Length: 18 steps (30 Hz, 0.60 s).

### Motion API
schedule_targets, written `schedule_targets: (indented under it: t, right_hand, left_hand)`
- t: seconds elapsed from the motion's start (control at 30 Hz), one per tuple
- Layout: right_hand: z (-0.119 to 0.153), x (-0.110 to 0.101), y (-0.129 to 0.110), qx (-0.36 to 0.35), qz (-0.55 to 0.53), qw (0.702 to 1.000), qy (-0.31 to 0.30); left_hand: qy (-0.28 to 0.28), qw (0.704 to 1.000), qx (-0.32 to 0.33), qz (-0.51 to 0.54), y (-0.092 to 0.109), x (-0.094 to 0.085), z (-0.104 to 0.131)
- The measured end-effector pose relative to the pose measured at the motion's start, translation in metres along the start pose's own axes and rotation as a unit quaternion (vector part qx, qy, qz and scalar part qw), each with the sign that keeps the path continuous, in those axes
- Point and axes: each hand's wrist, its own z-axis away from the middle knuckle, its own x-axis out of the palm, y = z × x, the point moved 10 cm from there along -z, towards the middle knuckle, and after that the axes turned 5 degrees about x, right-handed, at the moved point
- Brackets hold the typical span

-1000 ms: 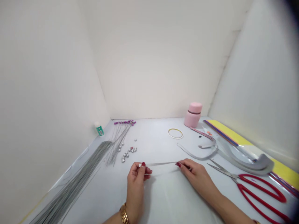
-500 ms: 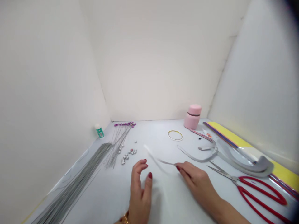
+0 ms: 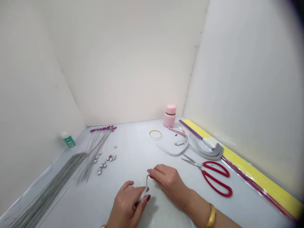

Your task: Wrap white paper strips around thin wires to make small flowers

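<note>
A thin silvery-white paper strip (image 3: 146, 183) bends between my two hands above the table. Its near part is pinched between thumb and fingers of my left hand (image 3: 129, 202). The fingertips of my right hand (image 3: 167, 182) are closed on its far end. Left of them lie several small silver folded pieces (image 3: 104, 165), one with a reddish spot. Red-handled scissors (image 3: 201, 165) rest with blades parted to the right of my right hand. Behind the scissors curl more pale strips (image 3: 172, 154).
A bundle of grey wires (image 3: 54, 180) runs along the left, beside wires with purple tips (image 3: 104, 128). A green-and-white tube (image 3: 68, 141) leans by the left wall. At the back are a tape ring (image 3: 155, 138) and pink bottle (image 3: 169, 117); yellow sheets (image 3: 249, 167) line the right.
My left hand has closed on the strip, where it was open before. My right hand has come close to it, still holding the strip's end. The whole view has turned toward the right.
</note>
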Motion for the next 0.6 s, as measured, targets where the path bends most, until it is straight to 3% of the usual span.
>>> schedule_targets:
  t: [0.13, 0.27, 0.47, 0.6]
  right_hand:
    - [-0.001, -0.01, 0.006, 0.028, 0.019, 0.999, 0.041]
    - [-0.001, -0.017, 0.012, 0.048, 0.037, 0.996, 0.07]
    - [0.0, -0.015, 0.021, 0.063, 0.035, 0.996, 0.059]
    - [0.003, -0.013, 0.037, 0.162, -0.128, 0.977, 0.059]
  left_hand:
    - [-0.103, 0.994, -0.006, -0.044, 0.003, 0.015, 0.002]
    - [-0.077, 0.995, -0.035, -0.057, -0.001, 0.004, -0.003]
    - [-0.036, 0.995, -0.079, -0.055, -0.014, -0.003, -0.001]
    - [-0.051, 0.994, -0.036, -0.084, -0.014, -0.001, 0.001]
